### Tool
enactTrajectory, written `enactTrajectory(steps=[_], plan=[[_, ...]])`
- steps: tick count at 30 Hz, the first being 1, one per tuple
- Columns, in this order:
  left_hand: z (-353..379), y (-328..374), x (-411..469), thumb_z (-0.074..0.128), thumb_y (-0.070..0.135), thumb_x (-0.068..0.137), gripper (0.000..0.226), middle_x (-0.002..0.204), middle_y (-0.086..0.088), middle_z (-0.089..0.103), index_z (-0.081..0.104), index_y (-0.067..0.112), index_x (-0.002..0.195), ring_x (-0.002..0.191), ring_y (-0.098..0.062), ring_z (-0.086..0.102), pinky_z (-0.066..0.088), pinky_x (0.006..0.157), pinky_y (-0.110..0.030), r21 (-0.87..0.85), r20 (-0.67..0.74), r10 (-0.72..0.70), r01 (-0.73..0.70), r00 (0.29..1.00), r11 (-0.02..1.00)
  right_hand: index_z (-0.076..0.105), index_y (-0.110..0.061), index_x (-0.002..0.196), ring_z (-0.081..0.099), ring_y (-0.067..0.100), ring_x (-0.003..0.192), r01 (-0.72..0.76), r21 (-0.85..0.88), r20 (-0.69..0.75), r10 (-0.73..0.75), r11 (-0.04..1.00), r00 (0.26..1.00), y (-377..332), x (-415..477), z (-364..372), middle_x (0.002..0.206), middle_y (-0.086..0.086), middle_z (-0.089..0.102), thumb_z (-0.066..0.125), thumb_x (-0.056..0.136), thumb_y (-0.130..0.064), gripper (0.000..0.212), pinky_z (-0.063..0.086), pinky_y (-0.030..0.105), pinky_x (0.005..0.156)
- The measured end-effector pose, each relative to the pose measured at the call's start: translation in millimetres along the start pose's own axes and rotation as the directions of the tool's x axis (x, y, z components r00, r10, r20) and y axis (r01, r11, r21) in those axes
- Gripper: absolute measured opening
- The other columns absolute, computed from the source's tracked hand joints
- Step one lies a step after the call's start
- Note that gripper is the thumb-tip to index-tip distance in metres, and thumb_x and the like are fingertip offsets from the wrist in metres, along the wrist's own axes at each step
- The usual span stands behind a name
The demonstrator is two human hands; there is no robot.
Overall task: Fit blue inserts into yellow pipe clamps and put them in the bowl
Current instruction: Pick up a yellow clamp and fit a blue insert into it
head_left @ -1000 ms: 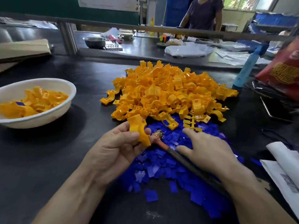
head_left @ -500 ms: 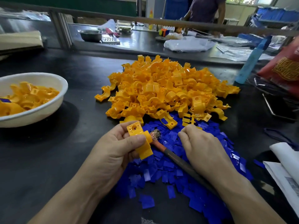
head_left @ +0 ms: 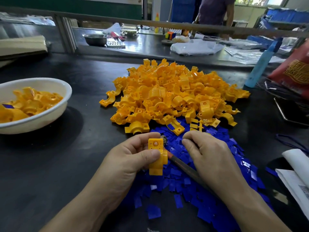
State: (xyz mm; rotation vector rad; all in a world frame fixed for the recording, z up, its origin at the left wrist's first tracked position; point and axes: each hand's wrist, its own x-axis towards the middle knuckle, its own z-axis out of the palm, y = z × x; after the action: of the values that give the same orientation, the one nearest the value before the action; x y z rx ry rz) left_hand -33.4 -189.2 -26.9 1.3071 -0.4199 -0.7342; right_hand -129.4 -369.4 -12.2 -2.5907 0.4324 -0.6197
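Pinching yellow clamp (head_left: pixel 156 156), left hand (head_left: pixel 127 158); right hand (head_left: pixel 209 153) curled over blue inserts (head_left: pixel 184 185).

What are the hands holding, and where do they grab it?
The left hand grips a yellow pipe clamp around its middle, thumb in front. The right hand curls its fingers onto the blue inserts; whether it pinches one cannot be told.

Bright daylight comes from the windows (head_left: pixel 247 1) at the upper right, which are blown out. Glare streaks the far desk (head_left: pixel 150 47). The white bowl (head_left: pixel 41 121) throws a soft shadow rightward on the dark near desk (head_left: pixel 50 173). The centre is sharp; the rail (head_left: pixel 108 20) bows, and corners smear from wide-angle distortion.
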Motion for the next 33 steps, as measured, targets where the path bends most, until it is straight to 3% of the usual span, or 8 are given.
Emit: enactTrajectory(steps=[4, 7, 13, 16, 20, 24, 30, 33], plan=[[1.6, 1.8, -0.7, 0.088, 0.029, 0.063, 0.050, 0.101, -0.010, 0.075, 0.071, 0.032, 0.109, 0.087, -0.024, 0.073, 0.055, 0.079, -0.042, 0.004, -0.028, -0.004, 0.004, 1.000, 1.000, 0.067, -0.028, 0.101, 0.057, -0.003, 0.071, -0.048, 0.051, -0.034, 0.050, 0.998, 0.998, 0.0, 0.3, -2.3, 0.073, -0.017, 0.058, 0.057, 0.093, -0.027, 0.013, 0.047, 0.011, 0.068], [3.3, 2.7, -0.5, 0.089, 0.032, 0.059, 0.062, 0.100, -0.009, 0.076, 0.065, 0.023, 0.116, 0.087, -0.025, 0.073, 0.054, 0.084, -0.047, 0.023, -0.055, -0.014, 0.015, 0.998, 1.000, 0.064, -0.028, 0.108, 0.062, -0.001, 0.061, -0.113, 0.151, -0.021, 0.117, 0.982, 0.993, 1.2, -0.1, -2.1, 0.066, -0.012, 0.060, 0.060, 0.092, -0.025, 0.017, 0.051, 0.014, 0.060], [5.9, 1.4, -1.2, 0.082, 0.033, 0.055, 0.062, 0.097, -0.008, 0.076, 0.064, 0.019, 0.112, 0.086, -0.023, 0.074, 0.057, 0.078, -0.041, 0.018, -0.071, -0.020, 0.022, 0.997, 1.000, 0.056, -0.038, 0.087, 0.063, 0.002, 0.059, -0.089, 0.251, -0.034, 0.100, 0.964, 0.994, -3.1, -1.0, -2.7, 0.068, -0.008, 0.062, 0.058, 0.092, -0.026, 0.013, 0.054, 0.021, 0.052], [5.6, 0.7, -1.1, 0.080, 0.030, 0.059, 0.055, 0.098, -0.008, 0.076, 0.065, 0.019, 0.111, 0.087, -0.023, 0.074, 0.059, 0.071, -0.033, 0.028, -0.069, -0.012, 0.014, 0.998, 1.000, 0.059, -0.042, 0.084, 0.062, 0.003, 0.061, -0.090, 0.315, -0.025, 0.103, 0.945, 0.994, -6.8, -1.2, -3.2, 0.070, -0.012, 0.063, 0.060, 0.089, -0.028, 0.016, 0.051, 0.016, 0.052], [7.8, -0.2, -3.1, 0.076, 0.029, 0.068, 0.047, 0.097, -0.002, 0.077, 0.064, 0.022, 0.112, 0.085, -0.017, 0.074, 0.055, 0.063, -0.019, 0.101, -0.091, 0.055, -0.045, 0.994, 0.994, 0.066, -0.030, 0.100, 0.068, 0.010, 0.061, -0.198, 0.619, 0.096, 0.177, 0.760, 0.979, -12.8, -2.6, -2.1, 0.073, -0.005, 0.070, 0.058, 0.093, -0.019, 0.015, 0.052, 0.015, 0.058], [8.8, -1.4, -5.5, 0.075, 0.037, 0.066, 0.042, 0.096, 0.004, 0.076, 0.066, 0.031, 0.107, 0.088, -0.013, 0.073, 0.056, 0.067, -0.019, 0.161, -0.098, 0.111, -0.094, 0.989, 0.982, 0.061, -0.024, 0.111, 0.070, 0.019, 0.066, -0.217, 0.782, 0.174, 0.130, 0.584, 0.976, -23.9, -7.1, 0.9, 0.080, 0.004, 0.070, 0.060, 0.090, -0.010, 0.025, 0.056, 0.022, 0.059], [9.9, 1.2, -7.2, 0.073, 0.043, 0.064, 0.030, 0.095, 0.005, 0.076, 0.069, 0.041, 0.094, 0.087, -0.009, 0.073, 0.053, 0.065, -0.013, 0.189, -0.041, 0.148, -0.138, 0.988, 0.972, 0.067, -0.033, 0.091, 0.064, 0.011, 0.077, -0.027, 0.582, 0.065, -0.013, 0.813, 0.998, -35.9, -14.2, 7.0, 0.087, -0.010, 0.064, 0.062, 0.088, -0.021, 0.013, 0.053, 0.017, 0.060], [10.9, 1.9, -7.2, 0.072, 0.046, 0.064, 0.032, 0.095, 0.004, 0.076, 0.071, 0.040, 0.095, 0.086, -0.011, 0.073, 0.053, 0.065, -0.014, 0.182, -0.029, 0.153, -0.146, 0.988, 0.973, 0.068, -0.027, 0.091, 0.060, 0.010, 0.087, 0.033, 0.509, 0.020, -0.050, 0.860, 0.999, -36.4, -13.7, 7.2, 0.092, -0.013, 0.059, 0.064, 0.087, -0.022, 0.008, 0.050, 0.016, 0.066]])
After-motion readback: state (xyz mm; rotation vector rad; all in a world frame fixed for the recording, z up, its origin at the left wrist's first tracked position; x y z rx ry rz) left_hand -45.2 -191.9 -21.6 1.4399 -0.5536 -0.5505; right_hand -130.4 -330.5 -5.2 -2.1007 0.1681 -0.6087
